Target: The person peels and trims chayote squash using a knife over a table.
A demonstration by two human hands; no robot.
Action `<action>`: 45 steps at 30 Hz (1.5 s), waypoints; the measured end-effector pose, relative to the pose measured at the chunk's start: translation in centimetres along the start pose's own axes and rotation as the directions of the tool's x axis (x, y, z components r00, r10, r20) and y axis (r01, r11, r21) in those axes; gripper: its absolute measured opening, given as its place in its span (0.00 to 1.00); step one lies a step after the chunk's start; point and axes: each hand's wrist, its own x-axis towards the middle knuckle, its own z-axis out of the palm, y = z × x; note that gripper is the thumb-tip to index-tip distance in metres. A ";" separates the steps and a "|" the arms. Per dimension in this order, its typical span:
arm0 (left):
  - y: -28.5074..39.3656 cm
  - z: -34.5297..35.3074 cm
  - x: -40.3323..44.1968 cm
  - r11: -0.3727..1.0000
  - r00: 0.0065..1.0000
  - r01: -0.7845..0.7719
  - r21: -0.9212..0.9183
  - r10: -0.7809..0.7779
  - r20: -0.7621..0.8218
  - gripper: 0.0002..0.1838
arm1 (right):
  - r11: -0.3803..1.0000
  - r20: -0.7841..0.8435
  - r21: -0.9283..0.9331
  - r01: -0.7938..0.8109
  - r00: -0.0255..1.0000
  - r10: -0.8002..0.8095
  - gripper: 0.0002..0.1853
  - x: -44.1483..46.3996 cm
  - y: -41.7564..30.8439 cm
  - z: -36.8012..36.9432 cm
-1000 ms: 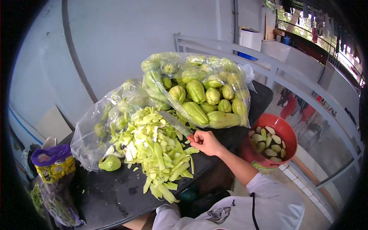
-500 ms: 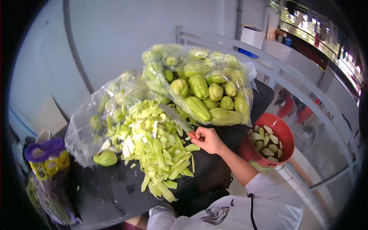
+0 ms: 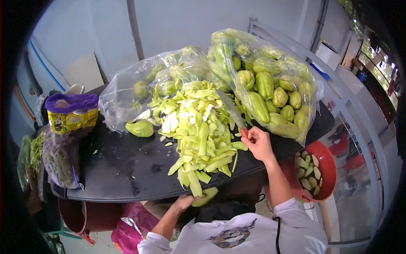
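Observation:
Closed round the red handle of a knife [image 3: 230, 109], my right hand [image 3: 257, 143] is at the right side of a heap of pale green peelings [image 3: 198, 127]. The blade points up and left over the heap. Just below the table's front edge, my left hand [image 3: 182, 203] grips a green chayote [image 3: 206, 197]. Another chayote [image 3: 140, 128] lies left of the heap, beside a clear plastic bag [image 3: 122, 91]. Behind my right hand a large clear bag holds several chayotes [image 3: 265, 86].
A red bucket [image 3: 330, 169] with cut pieces stands below the table at the right, near a grey railing [image 3: 359, 106]. On the black table's [image 3: 110, 169] left end is a purple net bag [image 3: 61, 158]. A brown bucket [image 3: 101, 216] and pink bag [image 3: 133, 224] are below.
The view has shifted left and down. My left hand has come into sight with a chayote in it. My right hand still holds the knife over the peelings.

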 end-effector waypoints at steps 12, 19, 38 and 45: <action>8.0 -0.7 -12.2 0.846 0.896 -0.203 -0.494 0.364 0.255 0.33 | 0.998 0.003 0.056 0.016 1.000 -0.016 0.15 -0.5 -0.8 -0.4; 21.6 -1.9 -10.1 0.446 0.818 -0.544 -0.711 0.469 -0.332 0.30 | 0.923 0.076 0.385 0.023 0.996 -0.056 0.17 -0.5 -1.3 -0.5; 28.2 -10.1 2.6 0.190 0.746 -0.587 -0.787 0.504 -0.435 0.22 | 0.940 0.247 0.297 0.170 0.937 -0.248 0.15 10.8 -9.8 10.6; 27.0 -10.9 1.2 0.200 0.739 -0.624 -0.755 0.466 -0.487 0.26 | 0.904 0.298 -0.077 0.421 0.875 -0.382 0.13 12.1 -11.3 13.3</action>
